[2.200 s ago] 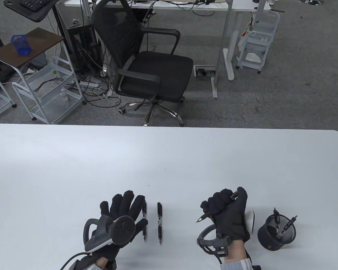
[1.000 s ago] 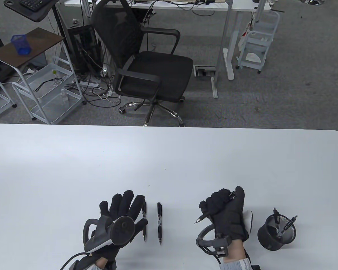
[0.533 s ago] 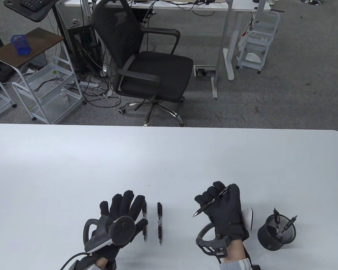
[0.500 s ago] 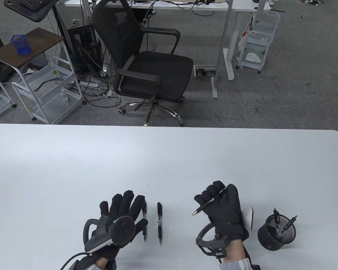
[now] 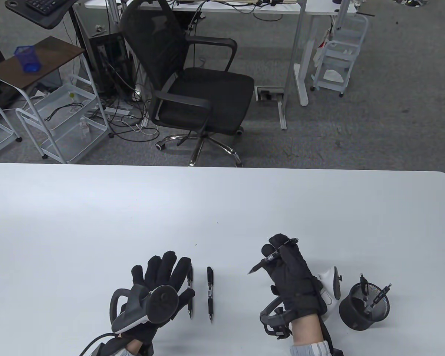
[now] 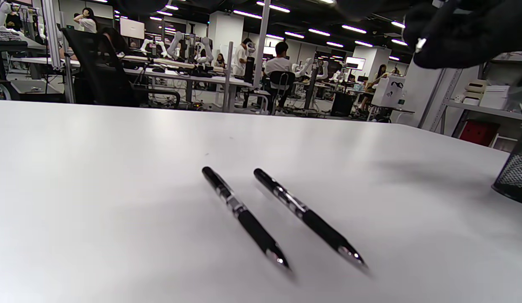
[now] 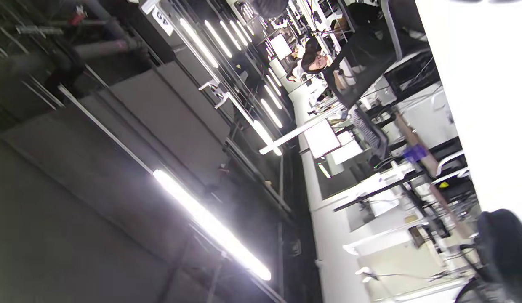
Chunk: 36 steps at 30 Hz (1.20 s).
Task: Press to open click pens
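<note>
A black click pen (image 5: 272, 255) is gripped in the right hand (image 5: 290, 276) above the tabletop (image 5: 222, 207), tip pointing left. Two more pens (image 5: 210, 293) are laid side by side just right of the left hand (image 5: 159, 282), which is spread flat, holding nothing. A mesh pen cup (image 5: 364, 306) is placed at the right.

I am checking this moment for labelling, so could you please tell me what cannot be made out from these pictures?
- Held pen: its click button is too small in the table view; the right hand wraps its middle.
- Right wrist view: shows only ceiling and room.
- Pen holder: its mesh wall hides the pens' lower ends; cut off in the left wrist view.
</note>
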{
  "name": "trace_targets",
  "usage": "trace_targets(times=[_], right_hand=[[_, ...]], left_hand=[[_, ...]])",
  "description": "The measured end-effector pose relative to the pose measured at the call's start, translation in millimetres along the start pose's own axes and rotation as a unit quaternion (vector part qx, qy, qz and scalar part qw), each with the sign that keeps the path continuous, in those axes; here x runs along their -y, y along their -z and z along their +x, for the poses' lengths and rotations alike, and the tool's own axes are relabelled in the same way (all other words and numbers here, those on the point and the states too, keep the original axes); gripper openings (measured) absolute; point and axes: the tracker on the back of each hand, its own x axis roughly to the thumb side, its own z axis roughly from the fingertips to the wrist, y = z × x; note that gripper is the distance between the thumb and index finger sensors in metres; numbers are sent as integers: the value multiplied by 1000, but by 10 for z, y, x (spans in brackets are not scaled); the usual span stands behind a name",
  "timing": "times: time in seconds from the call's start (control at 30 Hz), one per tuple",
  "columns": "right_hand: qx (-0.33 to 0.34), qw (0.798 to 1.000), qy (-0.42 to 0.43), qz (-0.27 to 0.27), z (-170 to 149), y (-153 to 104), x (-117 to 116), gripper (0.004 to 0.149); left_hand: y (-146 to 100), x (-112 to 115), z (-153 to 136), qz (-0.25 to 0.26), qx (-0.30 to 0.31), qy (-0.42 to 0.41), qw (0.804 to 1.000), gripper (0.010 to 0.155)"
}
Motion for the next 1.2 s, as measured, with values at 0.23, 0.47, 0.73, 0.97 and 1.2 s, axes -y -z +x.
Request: trace_targets(times=[0.23, 0.47, 0.73, 0.97, 1.2], right_hand=[[-26, 994, -109, -3, 32, 15, -6, 44], [-19, 983, -182, 3, -22, 56, -49, 45], [-18, 956, -294, 6, -94, 82, -155, 47], [-55, 910, -412, 8, -308, 166, -278, 53], [-167, 822, -543, 21, -674, 353, -290, 63]], left_hand=[[3, 3, 6, -2, 0, 1, 1000, 70], [2, -2, 3, -1, 1, -2, 1000, 70], [3, -4, -8, 0, 2, -6, 1000, 70], [-1, -19, -23, 1, 4, -12, 1000, 70], [-4, -21, -22, 2, 8, -16, 1000, 70]])
